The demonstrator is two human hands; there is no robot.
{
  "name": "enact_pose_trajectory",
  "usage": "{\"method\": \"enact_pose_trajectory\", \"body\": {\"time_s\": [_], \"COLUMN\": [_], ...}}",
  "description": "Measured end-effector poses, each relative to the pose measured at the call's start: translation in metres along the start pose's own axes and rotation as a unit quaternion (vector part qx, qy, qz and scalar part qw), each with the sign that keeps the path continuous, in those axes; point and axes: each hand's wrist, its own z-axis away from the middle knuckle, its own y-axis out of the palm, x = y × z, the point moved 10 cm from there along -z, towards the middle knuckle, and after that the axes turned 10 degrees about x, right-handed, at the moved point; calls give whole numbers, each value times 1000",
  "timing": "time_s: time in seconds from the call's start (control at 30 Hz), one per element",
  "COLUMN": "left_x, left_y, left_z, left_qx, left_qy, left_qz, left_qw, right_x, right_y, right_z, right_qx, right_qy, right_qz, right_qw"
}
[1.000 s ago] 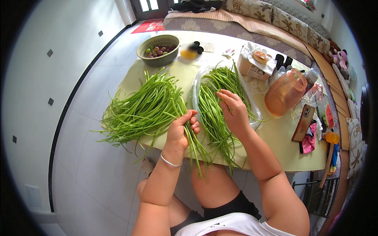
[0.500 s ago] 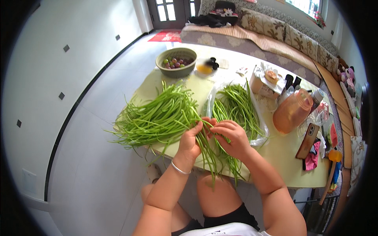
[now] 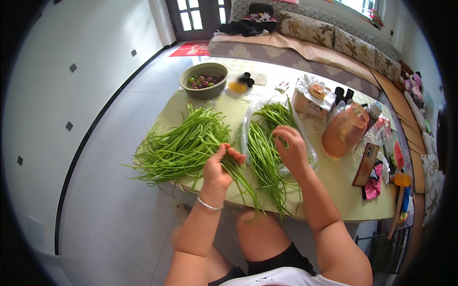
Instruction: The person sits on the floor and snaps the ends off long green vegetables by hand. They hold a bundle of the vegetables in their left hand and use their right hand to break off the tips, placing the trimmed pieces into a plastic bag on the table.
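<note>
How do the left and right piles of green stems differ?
The left pile spreads wide; the right pile is narrower. The left pile's stems fan mostly sideways; the right pile's mostly run toward the person. Clear plastic flanks the right pile; the left pile shows none. Both are long, thin green stems.

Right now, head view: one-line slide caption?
Left hand holding long, thin green stems; right hand above a green stem pile on translucent plastic.

Yellow-&-black item (image 3: 238, 86) nr far edge of table (image 3: 334, 198): blurred, can't ID. Capped bottle (image 3: 375, 109) nr R edge: part hidden behind pink jug (image 3: 342, 136). L hand (image 3: 218, 168) hides bits of held green stalks (image 3: 242, 182). White shirt (image 3: 276, 278) cut off at bottom.
</note>
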Motion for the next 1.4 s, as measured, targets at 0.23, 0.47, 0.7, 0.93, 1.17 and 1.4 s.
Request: {"method": "enact_pose_trajectory", "body": {"time_s": [0.23, 0.47, 0.7, 0.93, 1.17, 1.4], "left_x": [-1, 13, 27, 31, 30, 23], "left_y": [1, 3, 2, 0, 16, -12], "left_z": [3, 4, 6, 9, 13, 8], "left_qx": [4, -2, 0, -23, 20, -36], "left_qy": [-23, -63, -103, -100, -78, -52], "left_qz": [2, -18, -55, -70, -164, -81], "left_qw": [1000, 998, 993, 992, 983, 995], "right_x": [-91, -93, -61, -11, 37, -36], "right_y": [12, -1, 7, 66, 84, 34], "right_z": [7, 9, 4, 19, 30, 8], "right_qx": [49, 19, 1, 231, 420, 97], "right_qy": [170, 233, 147, 169, 49, 169], "right_qz": [220, 57, -105, -369, -242, -154], "right_qw": [959, 971, 984, 884, 873, 969]}}
